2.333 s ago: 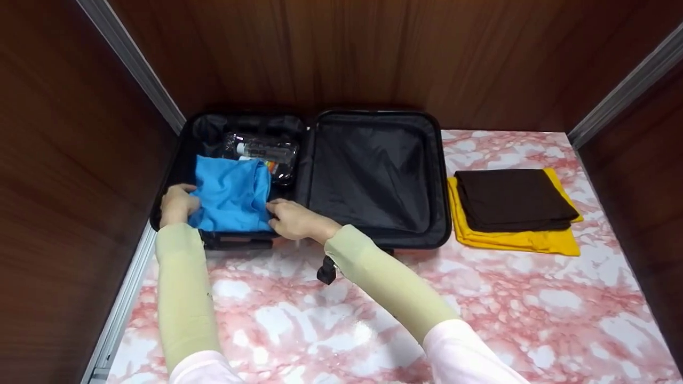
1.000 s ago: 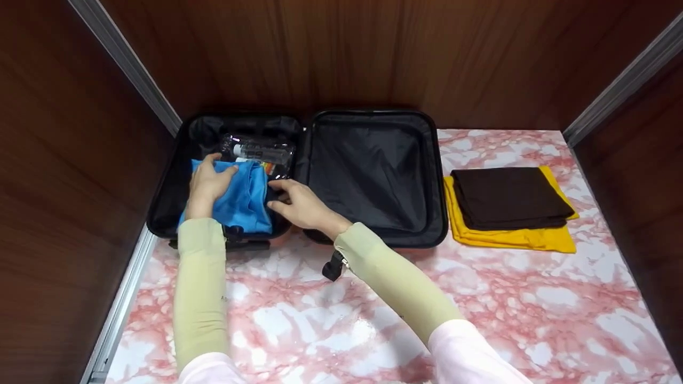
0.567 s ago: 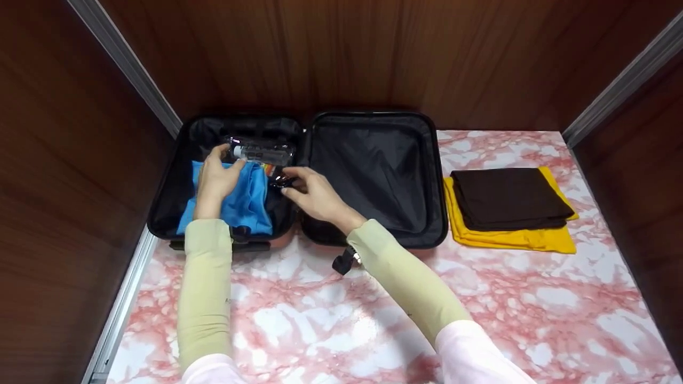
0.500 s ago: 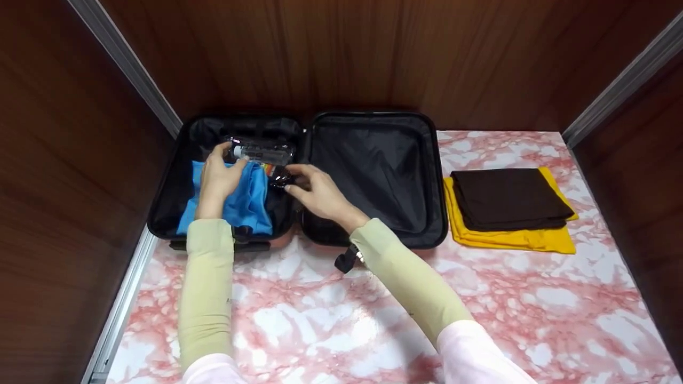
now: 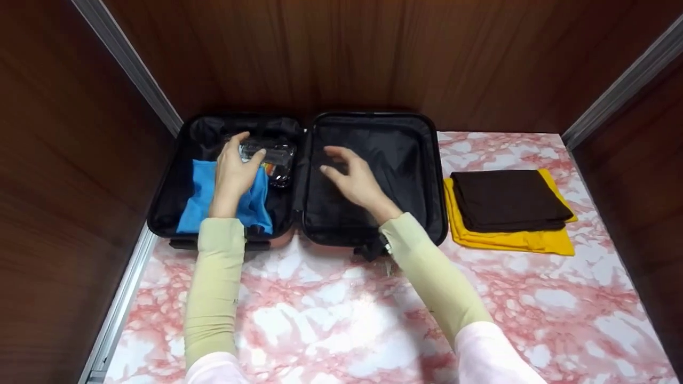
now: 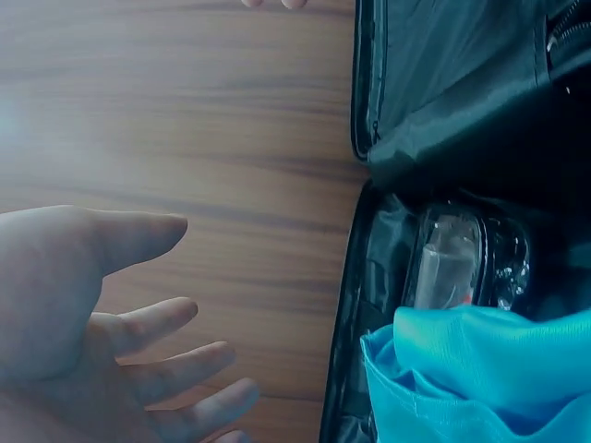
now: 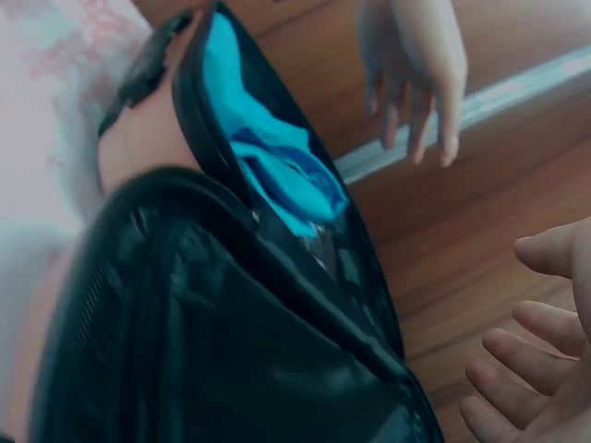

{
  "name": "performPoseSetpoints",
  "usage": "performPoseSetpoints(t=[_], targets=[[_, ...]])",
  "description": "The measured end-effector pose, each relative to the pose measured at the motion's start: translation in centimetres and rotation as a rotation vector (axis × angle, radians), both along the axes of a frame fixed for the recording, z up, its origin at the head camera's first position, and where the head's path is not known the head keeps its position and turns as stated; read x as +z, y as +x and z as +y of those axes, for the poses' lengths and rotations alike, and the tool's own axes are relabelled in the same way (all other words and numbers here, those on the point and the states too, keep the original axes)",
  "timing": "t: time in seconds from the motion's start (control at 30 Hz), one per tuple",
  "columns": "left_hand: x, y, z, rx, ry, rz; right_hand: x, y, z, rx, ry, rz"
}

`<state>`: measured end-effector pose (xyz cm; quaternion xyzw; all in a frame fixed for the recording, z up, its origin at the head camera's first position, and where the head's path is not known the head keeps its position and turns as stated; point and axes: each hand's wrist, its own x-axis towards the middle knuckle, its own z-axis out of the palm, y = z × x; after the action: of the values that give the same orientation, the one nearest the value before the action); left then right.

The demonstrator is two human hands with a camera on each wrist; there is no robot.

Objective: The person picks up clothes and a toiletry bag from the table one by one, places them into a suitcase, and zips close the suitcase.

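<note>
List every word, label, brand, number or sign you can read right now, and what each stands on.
None can be read for certain.
Left sleeve: tiny print, possibly starting with "A", too small.
Right sleeve: dark mark, too small.
Coloured patch in the pouch: no legible lettering.

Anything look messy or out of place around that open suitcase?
Only slightly: the blue cloth in the suitcase is rumpled, while the dark brown cloth outside is folded flat, though not quite lined up with the yellow cloth beneath it. I see nothing spilled or damaged.
</note>
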<state>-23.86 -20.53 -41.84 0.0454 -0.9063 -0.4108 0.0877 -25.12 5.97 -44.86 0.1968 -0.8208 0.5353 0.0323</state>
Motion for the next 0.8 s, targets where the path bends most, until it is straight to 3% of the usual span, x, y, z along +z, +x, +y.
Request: performPoseSetpoints(t=[0.27,0.57,0.8], targets=[[0.5,-0.6,2.1,-0.004,-0.041,0.069,1.2,-0.6,4.0,-0.067,-0.019,0.052],[0.3,-1.2,5.2,-0.046,-0.013,0.134,1.2,-0.4,8.0,-0.114,0.026,0.092],[-0.6,-1.2,7.5,-0.104,0.022,0.103,0.8,-0.1,10.3,-0.147,0.076,0.062]])
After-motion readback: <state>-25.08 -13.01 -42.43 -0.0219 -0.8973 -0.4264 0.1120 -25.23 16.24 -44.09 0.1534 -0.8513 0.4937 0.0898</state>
